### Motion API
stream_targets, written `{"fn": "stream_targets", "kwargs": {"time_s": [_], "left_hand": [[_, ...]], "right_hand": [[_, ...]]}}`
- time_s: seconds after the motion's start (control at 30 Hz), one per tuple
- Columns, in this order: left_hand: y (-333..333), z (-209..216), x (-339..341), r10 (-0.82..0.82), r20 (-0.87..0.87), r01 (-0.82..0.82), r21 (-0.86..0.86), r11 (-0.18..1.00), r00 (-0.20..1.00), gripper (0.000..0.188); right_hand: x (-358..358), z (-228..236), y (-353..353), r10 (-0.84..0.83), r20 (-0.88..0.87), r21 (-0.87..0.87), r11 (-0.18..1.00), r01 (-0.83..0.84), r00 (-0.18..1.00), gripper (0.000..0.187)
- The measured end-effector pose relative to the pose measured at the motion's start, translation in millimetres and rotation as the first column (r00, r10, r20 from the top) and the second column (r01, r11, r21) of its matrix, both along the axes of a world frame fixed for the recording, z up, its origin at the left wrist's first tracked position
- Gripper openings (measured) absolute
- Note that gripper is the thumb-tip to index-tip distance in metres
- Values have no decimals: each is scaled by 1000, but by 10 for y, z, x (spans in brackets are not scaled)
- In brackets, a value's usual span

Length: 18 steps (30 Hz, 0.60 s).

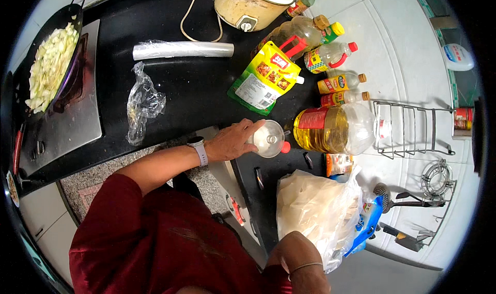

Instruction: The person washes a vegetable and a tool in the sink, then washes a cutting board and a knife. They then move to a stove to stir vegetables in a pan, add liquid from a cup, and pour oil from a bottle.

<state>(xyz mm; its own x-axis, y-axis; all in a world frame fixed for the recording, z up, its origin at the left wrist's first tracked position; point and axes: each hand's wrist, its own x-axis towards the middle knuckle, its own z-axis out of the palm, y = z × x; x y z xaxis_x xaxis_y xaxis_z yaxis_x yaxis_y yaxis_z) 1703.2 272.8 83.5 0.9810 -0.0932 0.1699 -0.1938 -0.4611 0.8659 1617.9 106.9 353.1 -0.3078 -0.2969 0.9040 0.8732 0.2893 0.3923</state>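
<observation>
My left hand (233, 140), with a watch at its wrist, grips the side of a small clear jar (269, 139) near the counter's front edge. Something whitish shows inside the jar, and a red piece sits at its edge. To its right stands a large bottle of yellow oil (321, 130). Beyond lies a yellow and green pouch (266, 78) with a white spout. My right arm, wearing a thin bracelet, is bent at the lower edge beside a clear plastic bag (305, 201) of pale, flat contents; its fingers are hidden.
A wok (72, 79) of chopped pale-green vegetables sits on the stove (85, 123) at left. Plastic wrap (183, 50) and a crumpled clear bag (142, 105) lie mid-counter. A cooker (253, 7) and several bottles line the wall. An open drawer (232, 196) juts out below.
</observation>
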Motion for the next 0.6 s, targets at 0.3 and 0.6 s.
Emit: {"fn": "stream_targets", "kwargs": {"time_s": [0.3,0.6], "left_hand": [[13,-6,-17,10,8,-10,-20,1000,1000,72],[54,1,-64,20,-30,-20,-14,1000,999,70]], "right_hand": [[30,-22,130,30,-43,40,999,-28,999,50],[31,-5,204,65,-52,67,996,-62,997,60]]}}
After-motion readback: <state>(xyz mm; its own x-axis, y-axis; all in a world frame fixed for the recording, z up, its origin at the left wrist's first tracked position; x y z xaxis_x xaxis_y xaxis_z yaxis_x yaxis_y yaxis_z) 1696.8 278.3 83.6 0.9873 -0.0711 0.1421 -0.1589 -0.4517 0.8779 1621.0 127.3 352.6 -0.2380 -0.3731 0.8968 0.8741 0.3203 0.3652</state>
